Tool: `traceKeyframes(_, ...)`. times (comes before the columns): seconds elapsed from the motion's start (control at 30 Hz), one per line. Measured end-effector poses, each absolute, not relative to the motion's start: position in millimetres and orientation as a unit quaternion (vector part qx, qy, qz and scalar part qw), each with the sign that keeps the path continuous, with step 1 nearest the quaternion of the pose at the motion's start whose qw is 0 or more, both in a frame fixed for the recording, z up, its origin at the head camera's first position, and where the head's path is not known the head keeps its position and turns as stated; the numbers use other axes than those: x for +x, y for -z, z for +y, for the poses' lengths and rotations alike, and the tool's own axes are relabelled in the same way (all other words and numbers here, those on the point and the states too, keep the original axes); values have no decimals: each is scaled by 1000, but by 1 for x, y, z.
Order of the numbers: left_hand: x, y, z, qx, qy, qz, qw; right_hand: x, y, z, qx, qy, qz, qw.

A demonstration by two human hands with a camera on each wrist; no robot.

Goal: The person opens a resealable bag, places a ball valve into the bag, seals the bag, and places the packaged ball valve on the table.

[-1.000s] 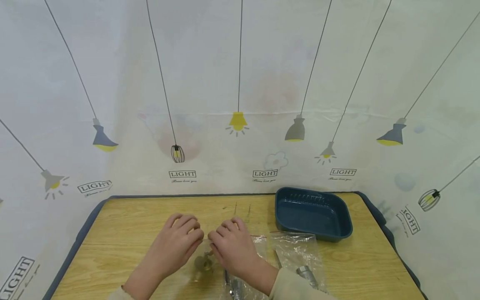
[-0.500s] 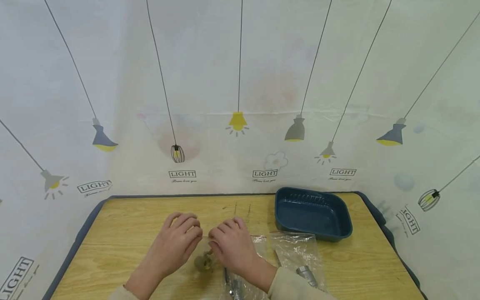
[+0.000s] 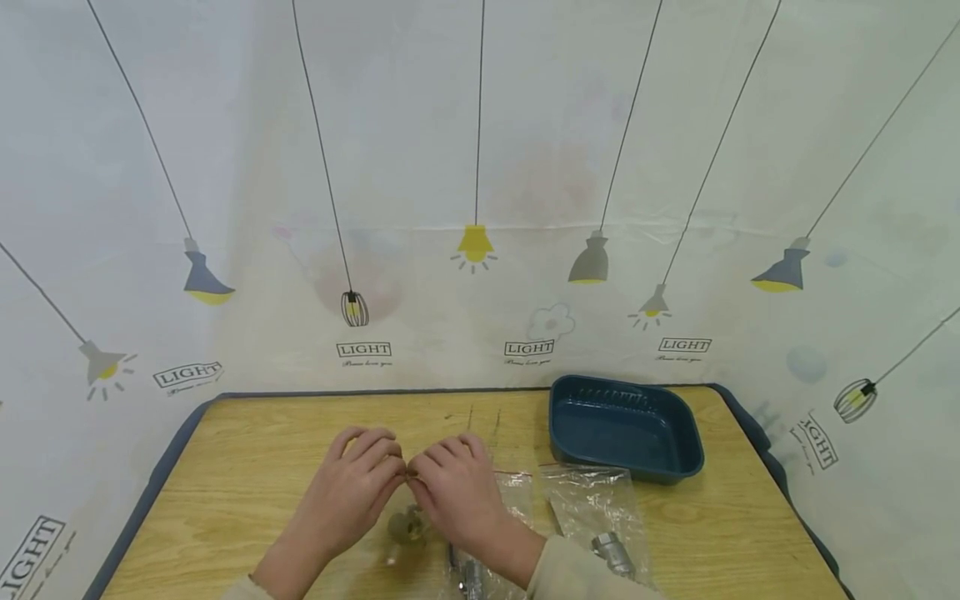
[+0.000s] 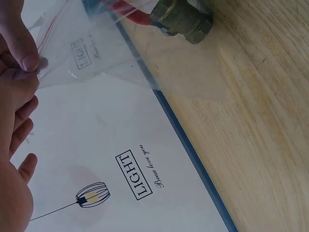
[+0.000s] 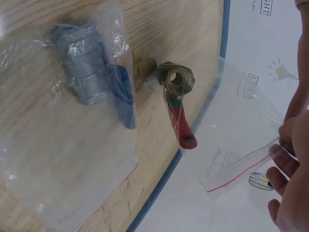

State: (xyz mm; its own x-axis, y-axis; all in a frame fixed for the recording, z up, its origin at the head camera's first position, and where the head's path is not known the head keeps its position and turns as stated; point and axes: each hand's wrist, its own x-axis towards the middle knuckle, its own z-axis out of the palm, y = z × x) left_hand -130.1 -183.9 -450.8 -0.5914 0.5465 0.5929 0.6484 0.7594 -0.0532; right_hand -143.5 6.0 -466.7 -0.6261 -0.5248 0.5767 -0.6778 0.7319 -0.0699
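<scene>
A clear zip bag (image 5: 236,116) with a red seal line hangs from both hands over the near middle of the table. Inside it lies a brass-coloured ball valve (image 5: 188,87) with a red lever (image 5: 178,123); the left wrist view also catches the valve (image 4: 178,21). My left hand (image 3: 341,492) pinches the bag's top edge between thumb and finger. Close against it, fingertips meeting, my right hand (image 3: 461,492) pinches the same edge. Part of the bag is hidden behind the hands in the head view.
Right of the hands, a flat clear bag (image 5: 58,159) holds a grey metal valve (image 5: 87,63) with a blue handle. Another bag (image 3: 588,492) beside it contains a silver fitting (image 3: 611,552). A dark blue basin (image 3: 626,437) stands at the table's back right.
My right hand has moved slightly left, so the small gap between the two hands' fingertips has closed. The left hand stays nearly where it was, and the bag is still held.
</scene>
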Motion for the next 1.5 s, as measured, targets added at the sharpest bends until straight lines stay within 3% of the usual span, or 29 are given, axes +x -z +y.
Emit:
traceKeyframes(0.2, -129, 453, -184, -332, 100, -889, 299, -145, 467, 3, 339, -132, -884, 294)
traceKeyframes(0.63, -129, 451, -181, -321, 123, -896, 281, -144, 461, 5, 342, -139, -894, 254)
traceKeyframes(0.9, -128, 450, -181, -314, 119, -904, 263, -144, 461, 5, 348, -138, -890, 260)
traceKeyframes(1.5, -128, 453, -184, -333, 143, -892, 271, -141, 463, 5, 342, -167, -896, 227)
